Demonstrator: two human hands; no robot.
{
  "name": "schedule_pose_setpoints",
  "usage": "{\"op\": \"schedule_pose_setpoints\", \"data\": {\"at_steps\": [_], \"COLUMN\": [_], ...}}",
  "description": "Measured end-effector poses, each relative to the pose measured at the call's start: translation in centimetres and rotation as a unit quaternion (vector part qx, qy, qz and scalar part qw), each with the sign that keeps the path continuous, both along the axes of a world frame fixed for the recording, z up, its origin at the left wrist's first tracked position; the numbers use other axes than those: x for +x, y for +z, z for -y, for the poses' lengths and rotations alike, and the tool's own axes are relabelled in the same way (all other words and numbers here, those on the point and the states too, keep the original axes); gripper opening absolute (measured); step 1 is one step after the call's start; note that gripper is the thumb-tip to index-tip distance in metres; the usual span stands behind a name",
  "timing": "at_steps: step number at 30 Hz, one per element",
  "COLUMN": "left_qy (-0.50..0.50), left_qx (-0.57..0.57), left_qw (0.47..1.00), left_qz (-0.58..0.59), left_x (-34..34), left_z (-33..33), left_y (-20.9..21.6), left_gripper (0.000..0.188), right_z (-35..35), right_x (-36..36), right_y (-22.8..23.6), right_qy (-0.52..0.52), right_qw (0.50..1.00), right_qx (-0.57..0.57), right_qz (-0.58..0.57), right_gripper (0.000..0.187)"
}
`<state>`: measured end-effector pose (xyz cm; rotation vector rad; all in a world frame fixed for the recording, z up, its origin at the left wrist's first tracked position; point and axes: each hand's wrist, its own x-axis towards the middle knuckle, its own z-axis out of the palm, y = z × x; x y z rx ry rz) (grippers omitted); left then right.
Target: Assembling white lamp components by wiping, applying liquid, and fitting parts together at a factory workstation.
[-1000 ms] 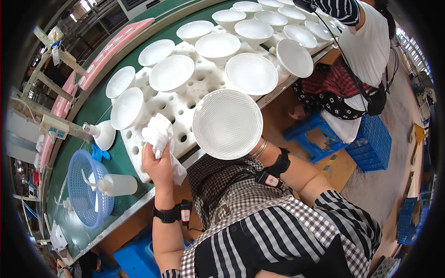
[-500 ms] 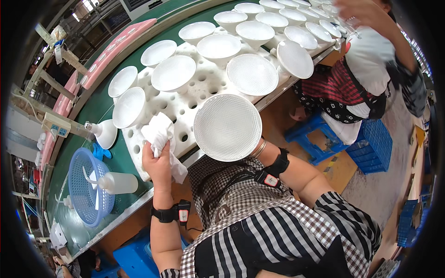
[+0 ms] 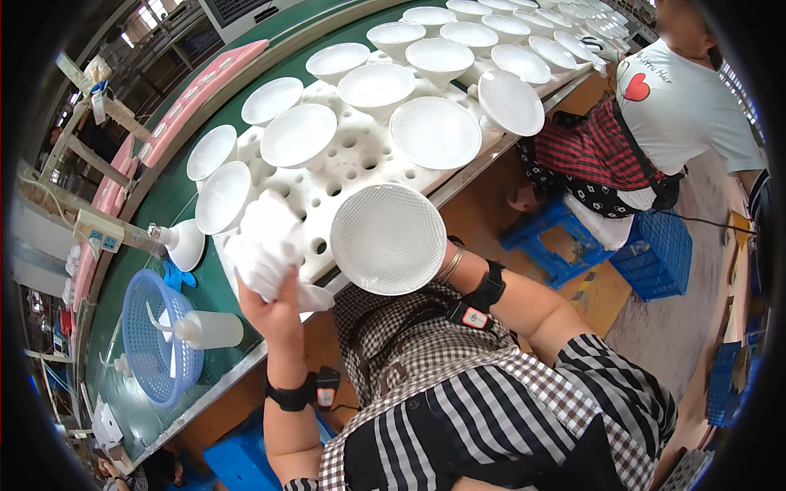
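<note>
My left hand (image 3: 273,315) grips a bunched white cloth (image 3: 266,250) above the near left end of the white foam tray (image 3: 352,155). In front of my apron, my right hand (image 3: 450,260) holds a white reflector bulb (image 3: 389,239), its round textured lens tilted up toward me. The bulb hides most of the fingers. The cloth and that bulb are apart. Similar reflector bulbs (image 3: 435,132) stand lens up in the tray's holes, several of them leaning. Another bulb (image 3: 187,245) lies on its side by the tray, its metal screw base showing.
At the left of the green tabletop (image 3: 110,327) are a blue plastic basket (image 3: 155,385), a squeeze bottle (image 3: 214,329) and a blue glove (image 3: 178,276). Pink foam strips (image 3: 205,82) run along the far side. A co-worker (image 3: 679,106) sits at the right, near blue crates (image 3: 655,254).
My left hand has lifted and bunched the cloth, moving slightly left. The held bulb has shifted a little left and down. The co-worker's raised arm has dropped away.
</note>
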<state>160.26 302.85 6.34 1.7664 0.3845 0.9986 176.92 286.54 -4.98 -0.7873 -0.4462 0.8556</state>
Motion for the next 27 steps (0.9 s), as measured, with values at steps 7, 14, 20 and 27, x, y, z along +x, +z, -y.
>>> {"op": "schedule_pose_setpoints", "data": {"at_steps": [7, 14, 20, 27], "left_qy": [-0.226, -0.166, -0.159, 0.008], "left_qx": [0.504, 0.407, -0.002, 0.03], "left_qw": [0.833, 0.895, 0.981, 0.998], "left_qz": [-0.029, -0.076, -0.113, -0.063], "left_x": [2.8, 6.5, 5.5, 2.4], "left_z": [8.4, 5.7, 1.3, -0.7], "left_y": [4.7, 5.1, 0.6, -3.3], "left_gripper": [0.042, 0.034, 0.042, 0.034], "right_z": [0.2, -1.0, -0.7, -0.6], "right_x": [-1.2, -1.7, -2.1, -1.6], "right_y": [1.5, 4.2, 5.3, 7.2], "right_qy": [-0.113, -0.186, -0.22, -0.191], "right_qw": [0.977, 0.913, 0.882, 0.898], "right_qx": [-0.069, -0.111, -0.13, -0.135], "right_qz": [0.165, 0.346, 0.395, 0.371], "right_gripper": [0.031, 0.023, 0.017, 0.017]}}
